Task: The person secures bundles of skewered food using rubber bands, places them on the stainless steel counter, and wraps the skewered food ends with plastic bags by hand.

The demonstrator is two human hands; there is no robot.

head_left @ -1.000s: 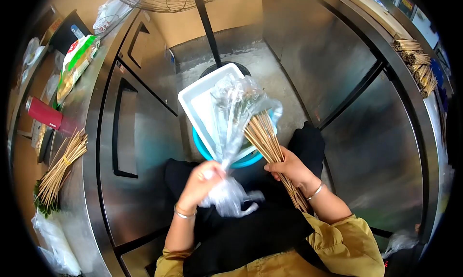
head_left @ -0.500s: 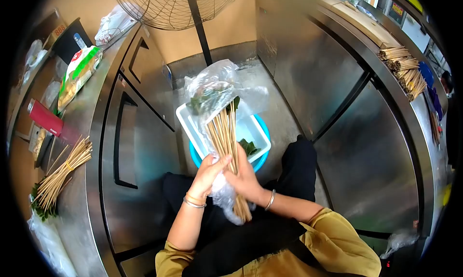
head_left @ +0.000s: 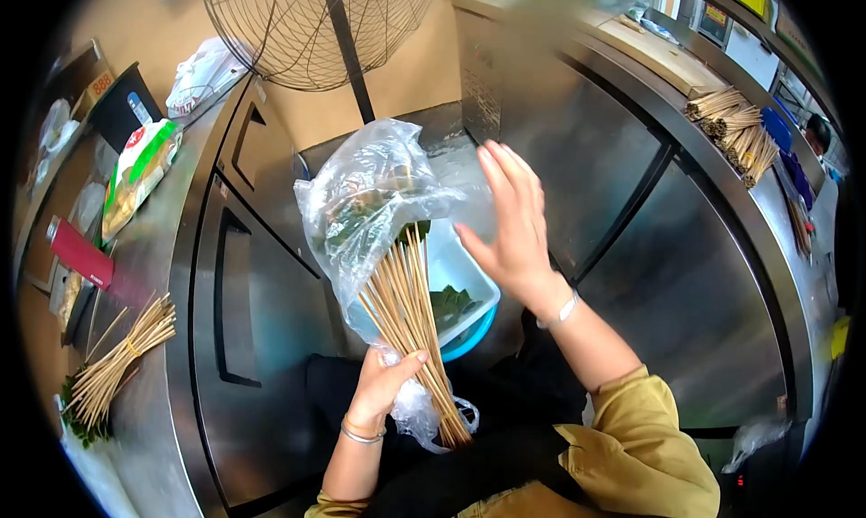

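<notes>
My left hand point(head_left: 388, 383) is closed around a bundle of wooden skewers point(head_left: 406, 310) and part of a clear plastic bag point(head_left: 365, 193). The bag covers the far end of the bundle, where dark green leaves show through the film. Held apart from the bundle, my right hand point(head_left: 512, 225) is raised with fingers stretched out, near the bag's right edge. Below the bundle sits a white tub point(head_left: 483, 301) with green leaves point(head_left: 451, 306) inside, resting on a blue basin point(head_left: 474, 336).
On the left counter lie a banded skewer bundle point(head_left: 122, 360), a red container point(head_left: 81, 254) and a green-white bag point(head_left: 140, 175). A fan point(head_left: 334, 31) stands ahead. Stacked skewer bundles point(head_left: 735, 130) rest on the right counter. Steel cabinets point(head_left: 686, 310) flank both sides.
My right hand has let go of the skewers and moved up and to the right, opening. The bag now spreads wider over the bundle's far end, and my left hand keeps its hold.
</notes>
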